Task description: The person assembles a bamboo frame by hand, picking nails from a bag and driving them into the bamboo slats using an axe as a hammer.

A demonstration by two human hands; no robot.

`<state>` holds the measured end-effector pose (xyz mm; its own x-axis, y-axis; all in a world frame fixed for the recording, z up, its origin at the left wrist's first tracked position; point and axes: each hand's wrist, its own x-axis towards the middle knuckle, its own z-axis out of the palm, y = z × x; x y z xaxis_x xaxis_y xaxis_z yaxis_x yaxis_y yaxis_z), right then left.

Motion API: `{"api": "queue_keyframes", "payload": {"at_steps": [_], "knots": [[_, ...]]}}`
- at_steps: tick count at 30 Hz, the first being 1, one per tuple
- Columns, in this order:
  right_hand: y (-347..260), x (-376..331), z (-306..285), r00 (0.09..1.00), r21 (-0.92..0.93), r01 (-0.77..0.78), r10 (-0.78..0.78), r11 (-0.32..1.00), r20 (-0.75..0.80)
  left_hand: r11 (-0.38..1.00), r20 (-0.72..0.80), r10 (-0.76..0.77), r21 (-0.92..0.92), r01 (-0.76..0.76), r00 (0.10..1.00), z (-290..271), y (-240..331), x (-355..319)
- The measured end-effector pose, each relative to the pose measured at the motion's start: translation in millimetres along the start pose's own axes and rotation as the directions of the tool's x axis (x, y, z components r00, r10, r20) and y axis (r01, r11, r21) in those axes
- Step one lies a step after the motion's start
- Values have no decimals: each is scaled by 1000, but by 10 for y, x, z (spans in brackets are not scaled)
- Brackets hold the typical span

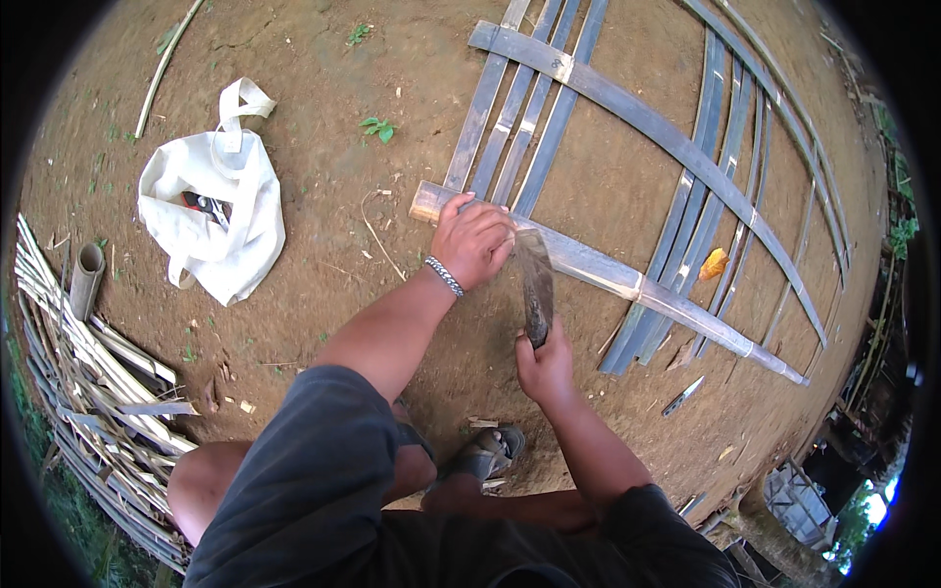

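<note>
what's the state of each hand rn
Left hand: over the near bamboo strip; whether it grips cannot be told.
Right hand: closed, holding a dark tool.

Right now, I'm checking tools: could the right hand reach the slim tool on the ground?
Probably yes: nothing seems between the right hand and slim tool, though that hand grips a larger dark tool.

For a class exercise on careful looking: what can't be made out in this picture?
All in the head view:
White bag: lower contents, hidden by its cloth.
Dark tool: gripped end, covered by the right hand.
Long bamboo strip: the part beneath the left hand.
Four upper slats: far ends, cut off by the top edge.
</note>
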<state>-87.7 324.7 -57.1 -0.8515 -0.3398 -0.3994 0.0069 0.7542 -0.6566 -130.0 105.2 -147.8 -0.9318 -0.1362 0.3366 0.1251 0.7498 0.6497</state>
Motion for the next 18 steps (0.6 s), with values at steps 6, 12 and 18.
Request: {"api": "queue_keyframes", "payload": {"at_steps": [6, 12, 18], "knots": [[69, -4, 35, 1000, -53, -18, 19, 998, 13, 1000, -5, 8, -7, -8, 1000, 17, 1, 5], [8, -51, -17, 999, 38, -25, 26, 999, -36, 1000, -18, 4, -11, -4, 1000, 14, -7, -3], [-69, 18, -59, 998, -35, -7, 4, 999, -64, 997, 63, -79, 1, 79, 995, -19, 11, -24]]}}
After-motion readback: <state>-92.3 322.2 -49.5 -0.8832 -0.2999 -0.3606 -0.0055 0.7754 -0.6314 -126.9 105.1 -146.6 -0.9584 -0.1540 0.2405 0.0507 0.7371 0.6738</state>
